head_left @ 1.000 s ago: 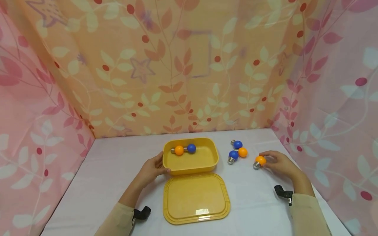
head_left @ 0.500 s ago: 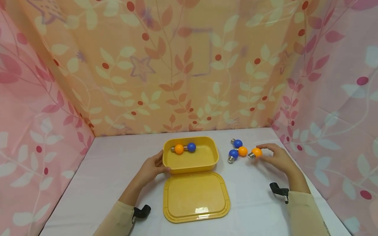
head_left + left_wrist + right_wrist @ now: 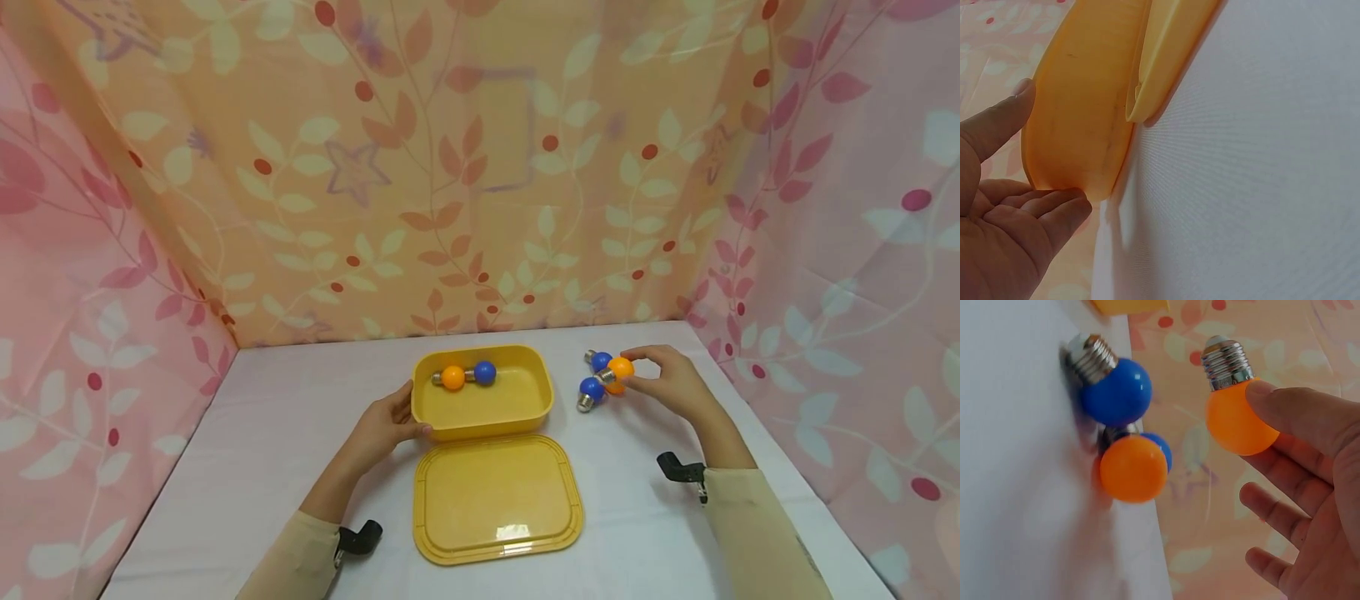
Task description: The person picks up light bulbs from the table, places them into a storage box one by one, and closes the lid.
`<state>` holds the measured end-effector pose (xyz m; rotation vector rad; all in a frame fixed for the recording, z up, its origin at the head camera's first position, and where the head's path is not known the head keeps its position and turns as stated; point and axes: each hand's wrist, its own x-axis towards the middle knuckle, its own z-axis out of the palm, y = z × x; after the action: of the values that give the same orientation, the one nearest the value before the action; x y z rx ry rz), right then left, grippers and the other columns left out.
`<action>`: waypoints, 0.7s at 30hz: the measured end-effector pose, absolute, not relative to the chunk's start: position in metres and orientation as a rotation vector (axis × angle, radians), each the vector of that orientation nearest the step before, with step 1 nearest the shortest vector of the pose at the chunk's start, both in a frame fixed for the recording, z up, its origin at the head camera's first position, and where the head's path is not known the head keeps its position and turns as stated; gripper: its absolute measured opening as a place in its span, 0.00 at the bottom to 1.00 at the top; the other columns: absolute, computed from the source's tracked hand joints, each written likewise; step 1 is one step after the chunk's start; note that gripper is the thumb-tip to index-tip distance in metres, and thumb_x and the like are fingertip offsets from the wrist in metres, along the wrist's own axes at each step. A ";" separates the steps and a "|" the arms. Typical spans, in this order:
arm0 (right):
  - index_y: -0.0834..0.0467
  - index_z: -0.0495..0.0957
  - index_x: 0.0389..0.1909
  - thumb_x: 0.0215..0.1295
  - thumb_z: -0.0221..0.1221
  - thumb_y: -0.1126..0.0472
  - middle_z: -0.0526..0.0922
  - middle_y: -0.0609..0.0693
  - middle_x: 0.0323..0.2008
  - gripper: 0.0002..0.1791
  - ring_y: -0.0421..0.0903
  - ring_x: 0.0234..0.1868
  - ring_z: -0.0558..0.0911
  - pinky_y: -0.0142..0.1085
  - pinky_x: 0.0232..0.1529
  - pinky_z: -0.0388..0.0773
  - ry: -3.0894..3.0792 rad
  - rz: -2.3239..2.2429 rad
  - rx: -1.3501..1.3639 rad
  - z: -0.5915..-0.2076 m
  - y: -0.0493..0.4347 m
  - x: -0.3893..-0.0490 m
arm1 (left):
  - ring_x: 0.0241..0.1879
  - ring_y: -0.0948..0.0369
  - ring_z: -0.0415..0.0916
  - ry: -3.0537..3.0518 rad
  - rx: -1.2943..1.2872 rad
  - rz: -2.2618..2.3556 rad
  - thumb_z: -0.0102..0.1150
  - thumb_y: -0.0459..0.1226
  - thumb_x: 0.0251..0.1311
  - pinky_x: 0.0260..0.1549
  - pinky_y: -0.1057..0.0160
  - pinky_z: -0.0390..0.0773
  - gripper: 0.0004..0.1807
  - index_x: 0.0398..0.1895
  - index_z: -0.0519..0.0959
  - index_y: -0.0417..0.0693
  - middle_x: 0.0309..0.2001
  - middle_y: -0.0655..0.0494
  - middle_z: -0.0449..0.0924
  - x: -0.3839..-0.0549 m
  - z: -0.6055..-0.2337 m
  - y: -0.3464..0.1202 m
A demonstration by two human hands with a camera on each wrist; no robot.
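My right hand [image 3: 675, 387] pinches an orange light bulb [image 3: 1235, 422] between thumb and fingers, its metal screw base pointing away from the palm. It is held above the table. Below it lie a blue bulb [image 3: 591, 389], a second blue bulb [image 3: 601, 360] and another orange bulb [image 3: 1134, 470], partly hidden in the head view. My left hand [image 3: 381, 429] holds the left end of a yellow plastic box [image 3: 487, 432], thumb and fingers on different sides of its wall. Inside the box, an orange bulb [image 3: 453, 377] and a blue bulb [image 3: 484, 372] lie in line.
A yellow lid [image 3: 498, 500] lies flat in front of the box. White cloth covers the table [image 3: 645, 508]. Patterned curtains [image 3: 450, 167] rise behind the table and at both sides.
My right hand has lifted the orange bulb and carried it leftward and away from me, over the loose bulbs. My left hand and the box have stayed in place.
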<state>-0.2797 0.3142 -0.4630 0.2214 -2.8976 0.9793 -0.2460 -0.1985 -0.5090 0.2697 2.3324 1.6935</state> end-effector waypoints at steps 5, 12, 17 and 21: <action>0.54 0.82 0.59 0.62 0.71 0.44 0.79 0.60 0.63 0.28 0.64 0.68 0.70 0.69 0.71 0.60 -2.898 0.999 0.238 -0.450 0.296 -0.286 | 0.76 0.55 0.61 2.323 0.245 1.697 0.76 0.40 0.58 0.66 0.63 0.72 0.58 0.83 0.46 0.45 0.80 0.48 0.56 -0.245 -0.508 -0.197; 0.54 0.82 0.59 0.60 0.72 0.41 0.81 0.58 0.61 0.31 0.62 0.69 0.70 0.67 0.72 0.60 -2.929 1.001 0.267 -0.432 0.273 -0.300 | 0.77 0.53 0.59 2.339 0.264 1.691 0.74 0.40 0.60 0.66 0.62 0.72 0.57 0.83 0.46 0.43 0.80 0.45 0.54 -0.246 -0.506 -0.196; 0.52 0.83 0.56 0.59 0.73 0.42 0.82 0.55 0.60 0.28 0.61 0.72 0.69 0.67 0.74 0.59 -2.917 1.035 0.340 -0.427 0.255 -0.312 | 0.77 0.52 0.58 2.332 0.255 1.692 0.74 0.38 0.60 0.67 0.59 0.71 0.56 0.83 0.45 0.42 0.81 0.44 0.53 -0.245 -0.501 -0.196; 0.52 0.83 0.54 0.58 0.73 0.42 0.84 0.54 0.57 0.27 0.59 0.67 0.73 0.65 0.72 0.62 -2.899 1.085 0.404 -0.428 0.242 -0.320 | 0.77 0.52 0.58 2.330 0.255 1.691 0.73 0.37 0.60 0.67 0.58 0.70 0.55 0.83 0.46 0.42 0.80 0.44 0.53 -0.243 -0.501 -0.196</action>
<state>-0.3202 0.2420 -0.4279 0.4045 -2.8990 1.0854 -0.2431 -0.1962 -0.5013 0.2554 2.3296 1.6913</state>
